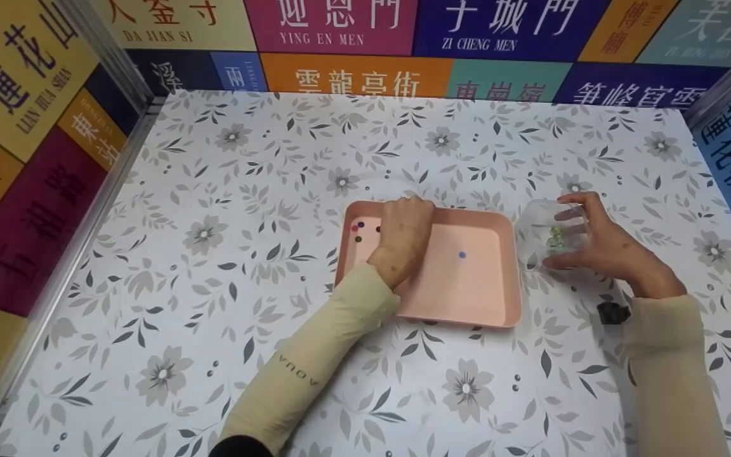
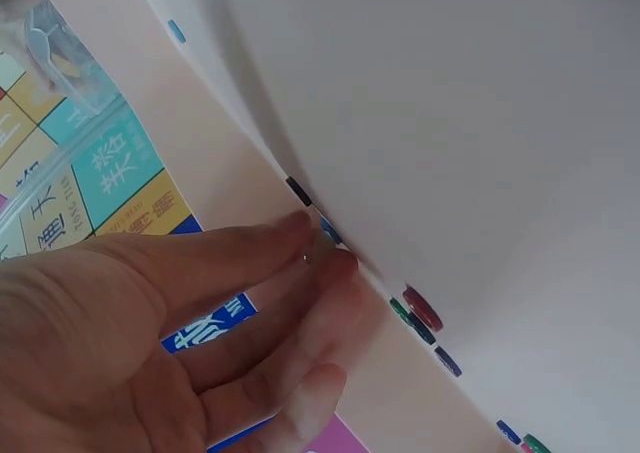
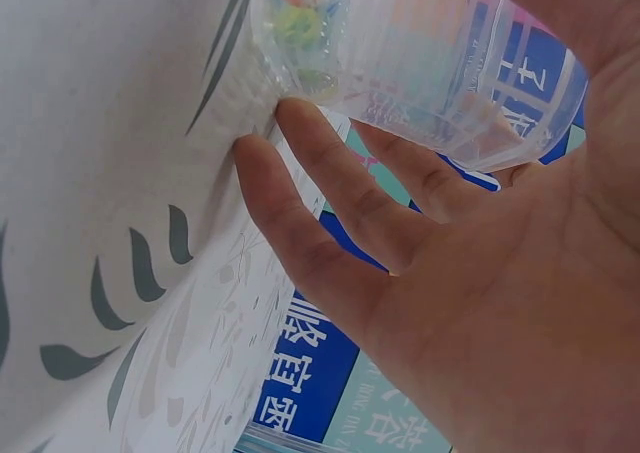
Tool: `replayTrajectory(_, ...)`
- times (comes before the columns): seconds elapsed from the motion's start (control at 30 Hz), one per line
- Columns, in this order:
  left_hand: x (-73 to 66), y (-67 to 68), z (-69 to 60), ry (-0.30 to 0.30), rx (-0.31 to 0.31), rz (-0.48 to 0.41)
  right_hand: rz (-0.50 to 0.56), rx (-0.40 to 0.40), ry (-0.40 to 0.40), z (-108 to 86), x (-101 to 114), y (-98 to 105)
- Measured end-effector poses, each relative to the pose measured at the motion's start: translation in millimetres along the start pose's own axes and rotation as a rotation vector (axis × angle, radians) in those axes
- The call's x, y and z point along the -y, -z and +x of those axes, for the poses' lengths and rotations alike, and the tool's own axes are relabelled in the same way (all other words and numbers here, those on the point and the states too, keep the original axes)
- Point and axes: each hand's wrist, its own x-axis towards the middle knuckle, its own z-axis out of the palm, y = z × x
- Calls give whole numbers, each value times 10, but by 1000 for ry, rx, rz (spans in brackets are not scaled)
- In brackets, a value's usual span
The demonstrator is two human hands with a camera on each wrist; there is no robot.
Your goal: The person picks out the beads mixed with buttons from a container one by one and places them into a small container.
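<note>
My left hand [image 1: 407, 231] reaches into a shallow pink tray [image 1: 508, 273], near its far wall. In the left wrist view its thumb and forefinger pinch a tiny glassy-looking piece [image 2: 318, 247], mostly hidden by the fingertips. Small coloured discs lie on the tray floor around it, among them a dark red disc [image 2: 423, 308] and a light blue disc [image 1: 462, 254]. To the right of the tray, my right hand [image 1: 613, 247] holds a clear plastic cup [image 1: 533, 235], fingers and thumb curved round its sides. Colourful marble-like pieces [image 3: 302, 21] sit at the cup's bottom, which rests on the table.
A white floral cloth [image 1: 169, 298] covers the table. Panels with coloured place-name signs [image 1: 353, 73] stand along the back and both sides. A small black device [image 1: 613, 312] sits at the right wrist.
</note>
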Motion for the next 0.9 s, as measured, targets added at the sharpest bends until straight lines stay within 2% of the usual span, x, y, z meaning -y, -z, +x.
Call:
replayTrajectory(0.4, 9, -3, -3, -23, 4, -32, -6, 6, 2, 0, -2, 4)
replayTrajectory(0.67, 39, 52, 4, -77, 43, -142, -18, -2, -6, 9, 21, 21)
replayTrajectory(0.9, -6, 109, 36, -141, 0, -214, -1, -6, 11, 19, -23, -1)
